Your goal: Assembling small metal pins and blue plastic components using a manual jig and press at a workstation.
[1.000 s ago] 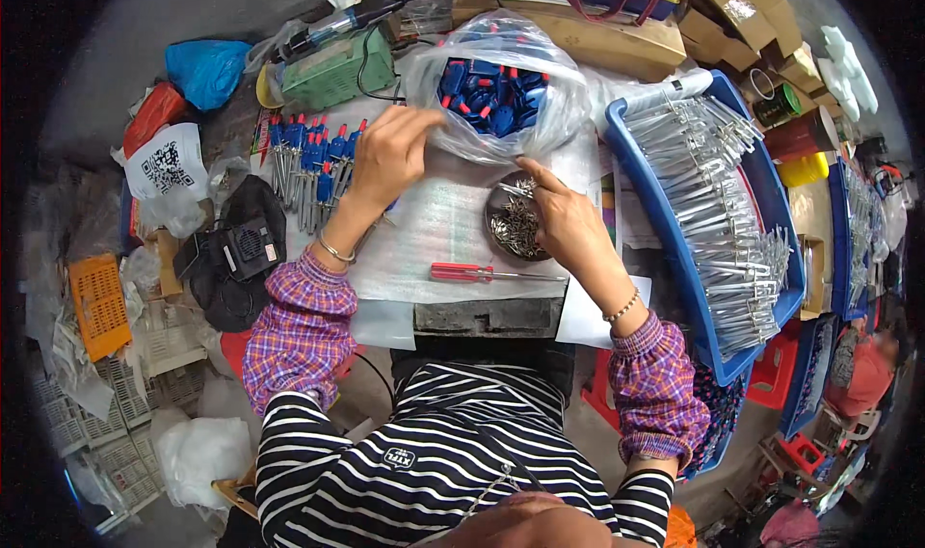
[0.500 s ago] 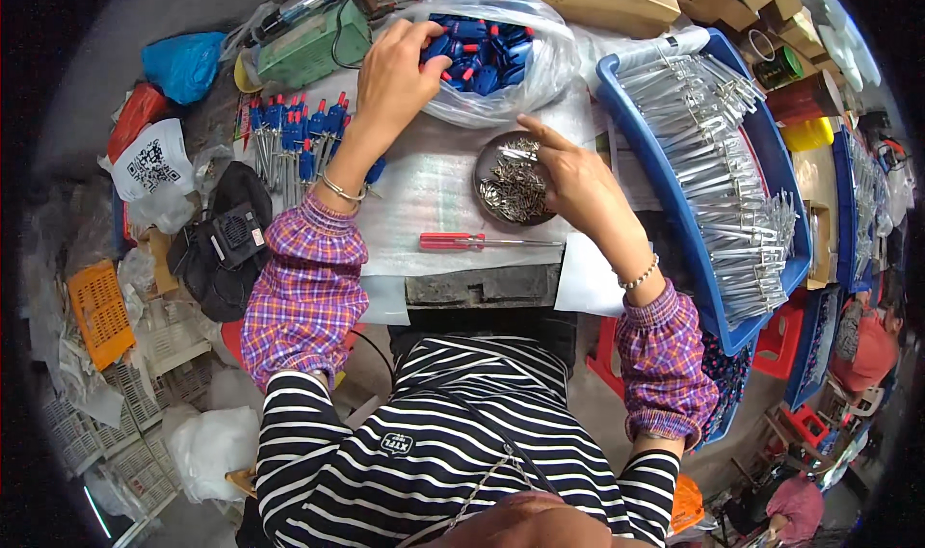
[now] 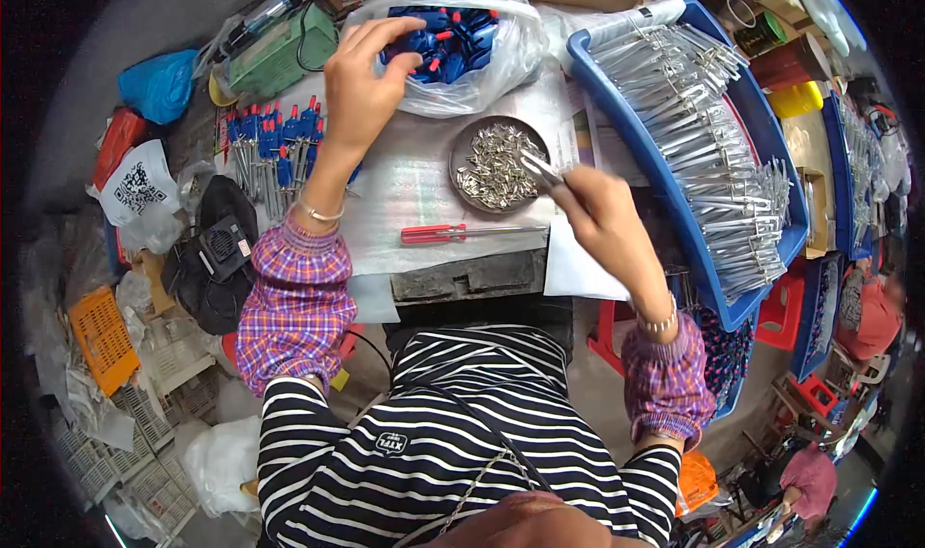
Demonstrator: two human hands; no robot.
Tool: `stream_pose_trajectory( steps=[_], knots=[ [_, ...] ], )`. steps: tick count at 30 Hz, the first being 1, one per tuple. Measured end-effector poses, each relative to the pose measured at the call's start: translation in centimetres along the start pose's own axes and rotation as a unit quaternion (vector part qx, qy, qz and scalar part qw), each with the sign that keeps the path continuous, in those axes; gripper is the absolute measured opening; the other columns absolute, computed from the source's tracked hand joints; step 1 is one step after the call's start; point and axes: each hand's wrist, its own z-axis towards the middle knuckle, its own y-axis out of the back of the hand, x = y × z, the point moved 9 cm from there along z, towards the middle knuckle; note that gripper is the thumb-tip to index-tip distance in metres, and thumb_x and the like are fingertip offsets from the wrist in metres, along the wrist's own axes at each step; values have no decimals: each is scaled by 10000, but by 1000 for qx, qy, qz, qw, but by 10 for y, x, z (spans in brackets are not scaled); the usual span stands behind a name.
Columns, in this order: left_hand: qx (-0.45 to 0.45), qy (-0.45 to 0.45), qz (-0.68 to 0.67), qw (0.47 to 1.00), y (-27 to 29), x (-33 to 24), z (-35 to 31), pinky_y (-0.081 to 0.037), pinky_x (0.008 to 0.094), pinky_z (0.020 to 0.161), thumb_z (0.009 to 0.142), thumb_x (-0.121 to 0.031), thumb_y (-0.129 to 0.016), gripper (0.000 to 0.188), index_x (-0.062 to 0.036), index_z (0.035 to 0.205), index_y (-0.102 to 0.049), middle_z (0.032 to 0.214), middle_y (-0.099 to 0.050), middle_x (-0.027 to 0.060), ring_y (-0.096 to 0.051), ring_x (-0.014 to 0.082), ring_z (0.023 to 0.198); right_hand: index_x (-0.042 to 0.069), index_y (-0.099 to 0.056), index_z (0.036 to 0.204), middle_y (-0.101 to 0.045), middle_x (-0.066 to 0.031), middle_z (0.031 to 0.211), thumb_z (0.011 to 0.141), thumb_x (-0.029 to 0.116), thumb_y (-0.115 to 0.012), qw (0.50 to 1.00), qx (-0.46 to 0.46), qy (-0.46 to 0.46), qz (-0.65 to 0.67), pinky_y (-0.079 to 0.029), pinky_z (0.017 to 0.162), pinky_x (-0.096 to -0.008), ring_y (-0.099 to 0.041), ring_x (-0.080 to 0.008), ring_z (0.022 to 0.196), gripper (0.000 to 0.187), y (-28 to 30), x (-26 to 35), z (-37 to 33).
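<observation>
My left hand (image 3: 363, 90) is over the left rim of a clear plastic bag (image 3: 525, 42). Its thumb and fingers are apart, with nothing visible between them. Blue plastic pieces with red tips (image 3: 453, 52) fill the bag. Over the right side of a round dark bowl (image 3: 453, 177), my right hand (image 3: 605, 215) is closed on a slim silver metal piece (image 3: 541, 170), whose end looks forked. Many small shiny metal parts (image 3: 496, 167) lie in the bowl. A red-handled screwdriver (image 3: 434, 233) rests on the table just below it.
Metal rods with blue and red ends (image 3: 279, 143) lie in a bunch at the left. A long blue tray (image 3: 631, 153) of silver metal rods stands at the right. Behind my left hand is a green metal box (image 3: 284, 52); white paper (image 3: 578, 264) hangs over the table's front edge.
My left hand has drawn back from the blue pieces, its fingers parting. The right hand has turned and shifted slightly right; the silver piece now shows in its fingers. The view has shifted slightly.
</observation>
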Motion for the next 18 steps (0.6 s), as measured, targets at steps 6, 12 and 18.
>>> stream_pose_trajectory(
  steps=[6,12,18],
  knots=[
    [195,172,-322,911,-31,-23,-56,-431,246,880,782,91,-567,338,7,1109,-548,1087,-611,67,-563,126,1009,-28,-613,966,-606,-82,731,946,177,-469,933,55,-228,272,-425,626,-271,-510,-128,653,251,-25,-18,-94],
    [366,119,-275,881,-56,-78,-109,-478,284,800,710,33,-635,332,7,1040,-622,982,-646,99,-620,179,884,-50,-574,1045,-622,-101,789,930,140,-489,923,1,-234,305,-451,662,-276,-567,-156,711,237,-54,-37,-133],
    [384,37,-255,887,-63,-113,-127,-488,321,772,654,65,-652,345,1,993,-639,955,-645,123,-626,259,876,-33,-567,926,-594,-27,761,912,97,-542,886,51,-304,345,-456,633,-211,-554,-81,684,134,-75,-38,-148]
  ],
)
